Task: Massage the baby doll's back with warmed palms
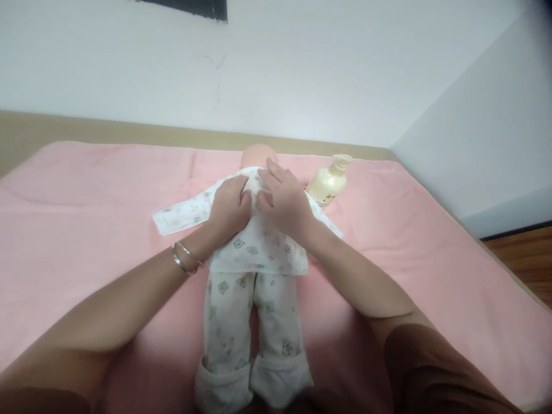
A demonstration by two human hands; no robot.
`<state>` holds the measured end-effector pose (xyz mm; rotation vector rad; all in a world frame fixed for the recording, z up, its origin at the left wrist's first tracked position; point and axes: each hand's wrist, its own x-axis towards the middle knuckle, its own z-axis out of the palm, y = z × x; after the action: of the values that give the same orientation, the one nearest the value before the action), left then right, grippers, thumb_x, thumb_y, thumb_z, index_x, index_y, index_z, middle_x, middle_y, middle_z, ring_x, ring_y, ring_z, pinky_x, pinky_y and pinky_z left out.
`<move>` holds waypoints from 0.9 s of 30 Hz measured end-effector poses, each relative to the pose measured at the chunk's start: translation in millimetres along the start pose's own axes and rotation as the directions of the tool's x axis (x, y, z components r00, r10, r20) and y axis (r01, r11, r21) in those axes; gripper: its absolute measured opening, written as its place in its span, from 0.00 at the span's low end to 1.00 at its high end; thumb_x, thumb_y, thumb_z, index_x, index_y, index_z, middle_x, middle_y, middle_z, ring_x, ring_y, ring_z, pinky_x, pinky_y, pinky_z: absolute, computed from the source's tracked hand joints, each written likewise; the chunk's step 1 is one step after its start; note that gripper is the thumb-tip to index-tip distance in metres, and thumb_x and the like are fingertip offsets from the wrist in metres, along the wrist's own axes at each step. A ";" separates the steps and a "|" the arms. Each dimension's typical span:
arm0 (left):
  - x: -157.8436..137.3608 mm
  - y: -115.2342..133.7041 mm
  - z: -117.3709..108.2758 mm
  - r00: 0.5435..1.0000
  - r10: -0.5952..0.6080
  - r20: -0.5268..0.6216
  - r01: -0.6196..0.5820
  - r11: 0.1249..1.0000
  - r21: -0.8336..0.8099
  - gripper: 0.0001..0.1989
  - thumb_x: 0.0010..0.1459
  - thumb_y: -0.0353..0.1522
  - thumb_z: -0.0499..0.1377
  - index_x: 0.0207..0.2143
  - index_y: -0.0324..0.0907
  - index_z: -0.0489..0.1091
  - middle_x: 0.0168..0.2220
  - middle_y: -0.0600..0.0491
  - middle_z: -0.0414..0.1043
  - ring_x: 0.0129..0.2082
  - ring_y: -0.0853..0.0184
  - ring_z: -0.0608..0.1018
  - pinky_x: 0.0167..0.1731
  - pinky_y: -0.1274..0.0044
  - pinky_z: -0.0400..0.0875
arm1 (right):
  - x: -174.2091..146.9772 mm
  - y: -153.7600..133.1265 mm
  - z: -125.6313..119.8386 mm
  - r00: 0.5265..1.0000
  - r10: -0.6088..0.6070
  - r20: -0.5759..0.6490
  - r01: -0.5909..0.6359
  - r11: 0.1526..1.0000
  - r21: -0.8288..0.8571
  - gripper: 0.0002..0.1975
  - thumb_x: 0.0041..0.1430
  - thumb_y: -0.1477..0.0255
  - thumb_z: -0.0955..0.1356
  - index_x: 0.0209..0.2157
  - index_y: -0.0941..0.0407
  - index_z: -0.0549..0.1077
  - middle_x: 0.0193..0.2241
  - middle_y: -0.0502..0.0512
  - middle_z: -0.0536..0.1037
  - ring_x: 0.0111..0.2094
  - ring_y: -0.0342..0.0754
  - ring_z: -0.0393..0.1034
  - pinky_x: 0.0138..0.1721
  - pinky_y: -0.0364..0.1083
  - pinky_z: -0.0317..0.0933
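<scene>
A baby doll lies stretched out on a pink sheet, its head (257,155) at the far end and its legs toward me. It wears a white long-sleeved shirt (254,253) printed with small green figures and matching trousers (230,305) with turned-up cuffs. My left hand (230,206) rests on the left side of the shirt's upper part, thumb apart from the fingers. On the right side, my right hand (287,201) lies on the shirt just below the head, its fingers spread. The doll's neck area is partly hidden by my hands.
A cream pump bottle (328,183) stands to the right of the doll, behind a sleeve. The pink sheet (107,241) covers a bed or table with a pale wooden edge (107,132). White walls rise behind and at the right; wooden floor (521,256) shows far right.
</scene>
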<state>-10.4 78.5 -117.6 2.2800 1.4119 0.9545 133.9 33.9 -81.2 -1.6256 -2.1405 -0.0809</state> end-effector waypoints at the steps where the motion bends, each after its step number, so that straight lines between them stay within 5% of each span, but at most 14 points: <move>1: -0.1 0.3 -0.3 1.000 0.001 -0.003 -0.001 1.000 0.004 0.24 0.63 0.34 0.43 0.54 0.36 0.72 0.55 0.42 0.75 0.56 0.56 0.74 0.63 0.63 0.66 | 0.2 0.6 -0.2 0.999 0.008 -0.037 -0.008 1.000 0.004 0.26 0.66 0.75 0.57 0.62 0.63 0.68 0.70 0.67 0.60 0.70 0.59 0.56 0.70 0.61 0.53; 8: 1.3 4.4 -3.7 1.000 0.016 -0.001 -0.016 1.000 -0.003 0.19 0.60 0.32 0.44 0.43 0.39 0.73 0.47 0.44 0.77 0.48 0.57 0.76 0.57 0.63 0.71 | -1.9 -2.7 12.3 0.995 -0.002 0.097 -0.002 0.999 0.046 0.24 0.69 0.73 0.56 0.61 0.63 0.70 0.68 0.66 0.64 0.70 0.58 0.57 0.71 0.59 0.52; 14: -0.6 0.1 1.0 0.999 -0.036 -0.017 0.035 0.999 -0.036 0.23 0.61 0.34 0.45 0.52 0.40 0.72 0.56 0.45 0.75 0.57 0.56 0.74 0.64 0.61 0.67 | -5.4 -7.2 -7.2 0.997 0.068 -0.027 -0.066 0.996 0.055 0.30 0.66 0.74 0.57 0.68 0.62 0.60 0.72 0.64 0.55 0.72 0.58 0.53 0.69 0.61 0.56; 20: 0.1 -4.4 6.5 0.982 -0.184 -0.049 0.176 0.975 -0.137 0.28 0.57 0.35 0.49 0.59 0.39 0.67 0.64 0.44 0.68 0.65 0.55 0.69 0.70 0.60 0.62 | -8.6 -10.6 20.3 0.966 0.236 0.108 -0.241 0.970 0.034 0.31 0.69 0.71 0.54 0.70 0.66 0.57 0.72 0.69 0.53 0.74 0.66 0.45 0.72 0.68 0.44; 27: -4.1 4.0 10.7 0.957 -0.268 -0.109 0.241 0.947 -0.213 0.27 0.57 0.33 0.50 0.58 0.37 0.68 0.61 0.44 0.70 0.63 0.55 0.70 0.69 0.60 0.64 | 5.1 3.8 26.0 0.975 0.176 0.137 -0.192 0.974 0.119 0.31 0.69 0.67 0.55 0.69 0.63 0.57 0.73 0.68 0.52 0.74 0.64 0.44 0.72 0.70 0.39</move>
<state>-1.7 74.0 -124.8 1.8657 1.5458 1.1273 128.2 47.7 -103.4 -1.7833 -2.0258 0.2216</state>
